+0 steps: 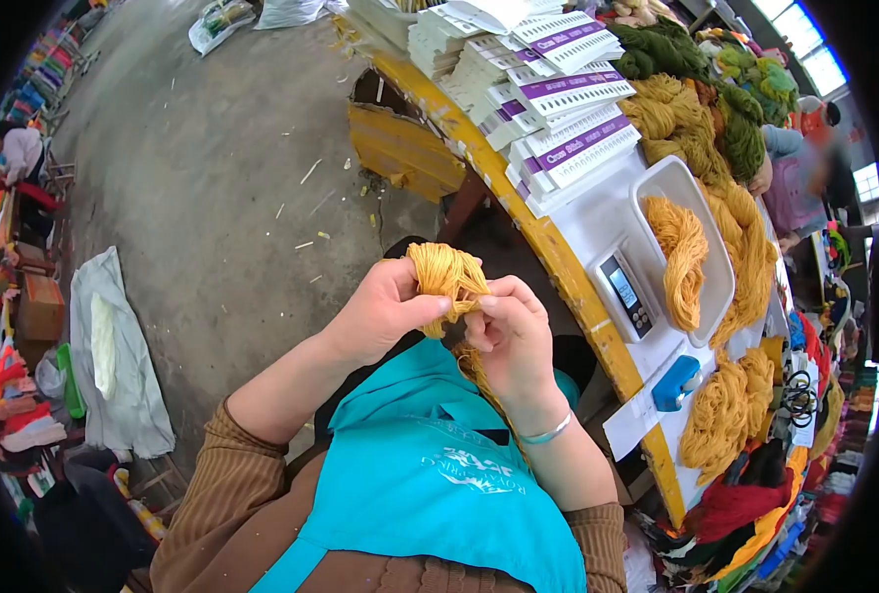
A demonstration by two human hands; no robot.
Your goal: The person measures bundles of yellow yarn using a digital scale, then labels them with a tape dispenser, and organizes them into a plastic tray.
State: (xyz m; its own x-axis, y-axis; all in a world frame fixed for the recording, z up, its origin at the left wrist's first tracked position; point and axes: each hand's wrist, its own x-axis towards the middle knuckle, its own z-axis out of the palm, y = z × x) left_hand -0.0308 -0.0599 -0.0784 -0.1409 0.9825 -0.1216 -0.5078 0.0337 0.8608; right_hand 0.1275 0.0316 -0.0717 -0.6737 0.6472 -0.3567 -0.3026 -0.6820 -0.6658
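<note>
Atop the table [554,253], a tray [718,265] holds yarn [681,265]; both hands [380,308] [514,336] pinch a golden skein [443,275].

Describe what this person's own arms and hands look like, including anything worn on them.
Both the left hand and the right hand are bare, without gloves. The left sleeve and right sleeve are brown with fine ribbed stripes, and both stop short of the wrist. A thin silvery bangle circles the right wrist; none shows on the left.

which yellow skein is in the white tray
The yellow skein beside the scale display; only it lies inside the tray, while others, like the hand-held skein, are outside.
</note>
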